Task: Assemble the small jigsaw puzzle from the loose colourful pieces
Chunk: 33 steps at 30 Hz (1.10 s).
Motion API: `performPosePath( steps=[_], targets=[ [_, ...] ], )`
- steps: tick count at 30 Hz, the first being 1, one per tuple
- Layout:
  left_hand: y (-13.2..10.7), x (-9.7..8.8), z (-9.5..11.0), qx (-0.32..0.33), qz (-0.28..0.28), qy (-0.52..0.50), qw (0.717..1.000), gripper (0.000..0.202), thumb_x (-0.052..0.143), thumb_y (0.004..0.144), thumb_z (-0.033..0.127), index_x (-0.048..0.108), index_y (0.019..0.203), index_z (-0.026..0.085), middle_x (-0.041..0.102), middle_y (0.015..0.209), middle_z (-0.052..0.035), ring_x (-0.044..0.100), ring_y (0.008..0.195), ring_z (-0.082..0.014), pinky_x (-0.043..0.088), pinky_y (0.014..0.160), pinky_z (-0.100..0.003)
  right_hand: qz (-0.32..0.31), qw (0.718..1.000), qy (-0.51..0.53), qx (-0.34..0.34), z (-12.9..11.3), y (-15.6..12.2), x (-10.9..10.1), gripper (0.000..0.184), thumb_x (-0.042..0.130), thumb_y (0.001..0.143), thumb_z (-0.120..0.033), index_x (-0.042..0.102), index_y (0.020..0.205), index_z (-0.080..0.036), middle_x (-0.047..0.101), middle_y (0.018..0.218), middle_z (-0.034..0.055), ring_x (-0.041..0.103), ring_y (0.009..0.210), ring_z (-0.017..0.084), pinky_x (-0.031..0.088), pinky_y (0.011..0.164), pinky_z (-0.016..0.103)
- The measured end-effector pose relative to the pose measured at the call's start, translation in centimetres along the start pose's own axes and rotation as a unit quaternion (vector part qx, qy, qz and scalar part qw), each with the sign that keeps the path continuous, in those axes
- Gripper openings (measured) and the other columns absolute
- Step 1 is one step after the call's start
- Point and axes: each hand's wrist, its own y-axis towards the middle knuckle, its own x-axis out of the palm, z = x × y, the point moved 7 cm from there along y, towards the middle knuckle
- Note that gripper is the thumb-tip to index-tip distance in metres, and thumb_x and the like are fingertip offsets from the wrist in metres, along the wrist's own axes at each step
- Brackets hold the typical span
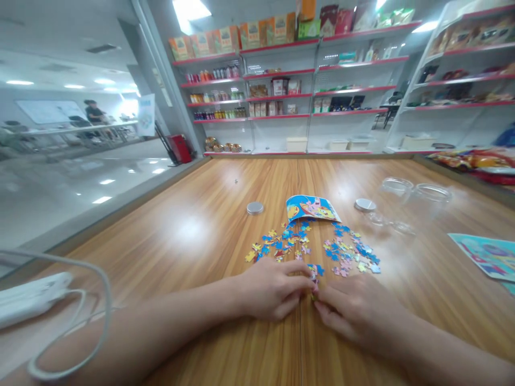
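While the left hand [270, 288] and right hand [358, 304] pinch a small jigsaw cluster [316, 270] on the wooden table [213, 198], uneven fingertip pressure could skew it, and a stray knuckle could scatter the loose jigsaw pieces [279, 245] just beyond.

Both hands [273, 288] [356, 306] hold puzzle pieces [319, 269] — wooden table [189, 198] beneath

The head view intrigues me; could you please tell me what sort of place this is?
Probably a shop or shop-like display room: red-edged shelves line the back, stocked with orange packages and rows of small containers.
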Motion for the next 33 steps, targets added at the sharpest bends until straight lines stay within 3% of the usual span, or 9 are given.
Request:
performPosePath(
  steps=[11,16,24,33],
  targets=[
    [0.3,-0.2,0.3,-0.013,-0.027,0.038,0.999,0.029,0.049,0.093,0.024,0.063,0.119,0.023,0.062,0.128,-0.0035,0.068,0.094,-0.0177,0.059,0.079,-0.030,-0.044,0.998,0.039,0.009,0.3,0.2,0.1,0.023,0.048,0.090,-0.015,0.065,0.075,-0.018,0.068,0.067,0.0022,0.058,0.058,0.013,0.026,0.057,0.030],
    [0.3,-0.3,0.1,-0.004,-0.018,-0.010,1.000,0.029,0.048,0.093,0.019,0.065,0.117,0.022,0.066,0.119,-0.0046,0.067,0.100,-0.0166,0.058,0.086,-0.028,-0.046,0.998,0.027,0.025,0.4,0.0,-0.1,0.022,0.051,0.090,-0.016,0.063,0.072,-0.018,0.066,0.063,0.0006,0.055,0.055,0.011,0.024,0.056,0.029],
    [0.0,-0.7,-0.1,0.016,-0.011,-0.072,0.997,0.030,0.047,0.093,0.013,0.063,0.117,0.021,0.064,0.123,-0.0049,0.066,0.107,-0.0164,0.056,0.093,-0.029,-0.018,0.995,0.087,0.040,0.7,0.0,-0.6,0.021,0.053,0.087,-0.016,0.061,0.068,-0.017,0.062,0.058,-0.0024,0.051,0.051,0.009,0.025,0.054,0.027],
    [-0.3,0.8,-0.2,-0.004,-0.037,-0.041,0.998,0.038,0.052,0.090,0.019,0.056,0.127,0.025,0.063,0.124,-0.0045,0.066,0.100,-0.0169,0.057,0.080,-0.026,-0.052,0.988,0.115,0.093,1.4,-0.6,0.9,0.016,0.056,0.082,-0.012,0.063,0.071,-0.021,0.067,0.065,-0.0028,0.060,0.056,0.011,0.033,0.053,0.025]
  ],
)
